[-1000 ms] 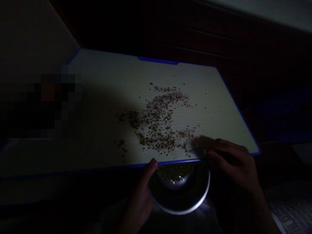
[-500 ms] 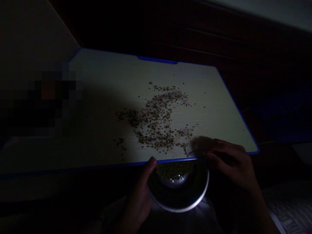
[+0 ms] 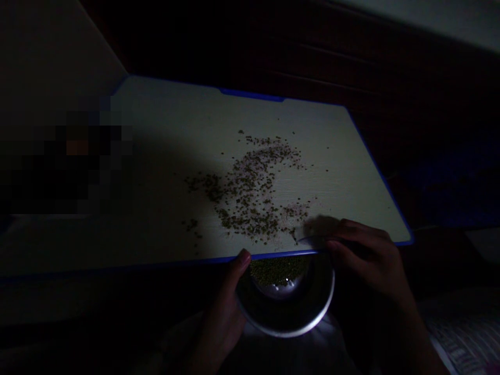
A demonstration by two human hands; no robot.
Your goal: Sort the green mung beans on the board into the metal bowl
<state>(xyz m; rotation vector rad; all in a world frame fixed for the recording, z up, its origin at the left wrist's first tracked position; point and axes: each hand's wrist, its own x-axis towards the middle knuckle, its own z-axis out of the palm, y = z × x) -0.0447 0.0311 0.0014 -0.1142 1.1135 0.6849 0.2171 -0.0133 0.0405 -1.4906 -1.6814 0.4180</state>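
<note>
A white board with a blue rim lies in front of me, lit in an otherwise dark room. Small green-brown grains are scattered over its middle and right. My left hand grips a shiny metal bowl held just below the board's near edge; a heap of the same grains sits inside it. My right hand rests at the board's near right edge, fingers closed on a thin flat piece whose end touches the board beside the grains.
Dark wooden furniture rises behind the board. A blurred dark patch covers the left of the board. Patterned cloth shows at the lower right. Everything else is in deep shadow.
The right hand with its thin piece has shifted slightly left along the near edge. The bowl and left hand stay almost where they were.
</note>
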